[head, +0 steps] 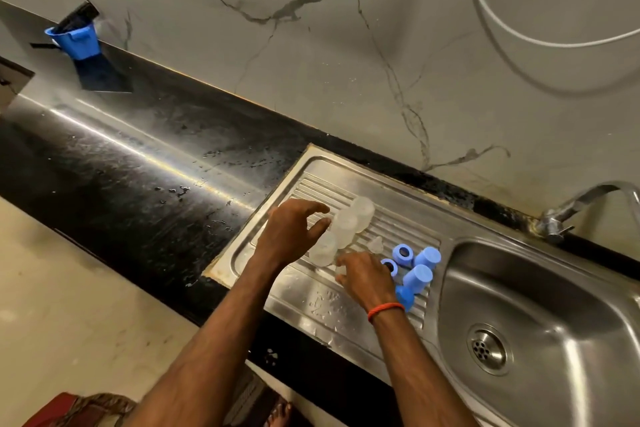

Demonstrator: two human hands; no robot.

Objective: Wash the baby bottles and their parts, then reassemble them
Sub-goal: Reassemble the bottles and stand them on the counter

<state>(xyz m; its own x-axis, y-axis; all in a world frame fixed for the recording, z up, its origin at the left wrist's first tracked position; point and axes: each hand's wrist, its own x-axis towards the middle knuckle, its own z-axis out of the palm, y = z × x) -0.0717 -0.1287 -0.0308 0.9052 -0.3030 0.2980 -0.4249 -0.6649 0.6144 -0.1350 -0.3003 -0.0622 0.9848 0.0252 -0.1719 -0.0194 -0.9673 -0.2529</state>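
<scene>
- Baby bottles [346,227]: three clear bodies clustered on drainboard [398,218], blue caps [420,272] just beside.
- Left hand [291,230] open, fingers spread at bottles.
- Right hand [365,276] curled over small clear part; grip unclear.
- Risk: wet light bottles tip, roll toward sink [554,305].

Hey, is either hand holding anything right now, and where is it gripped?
Left hand is open beside the clear bottles, gripping nothing. Right hand seems to pinch a small clear part at the fingertips; the hold is unclear.

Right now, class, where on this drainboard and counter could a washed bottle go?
Free: the black counter left of the drainboard, and the drainboard's near strip. Crowded: its ribbed middle, with clear bottles, blue caps and both hands.
</scene>
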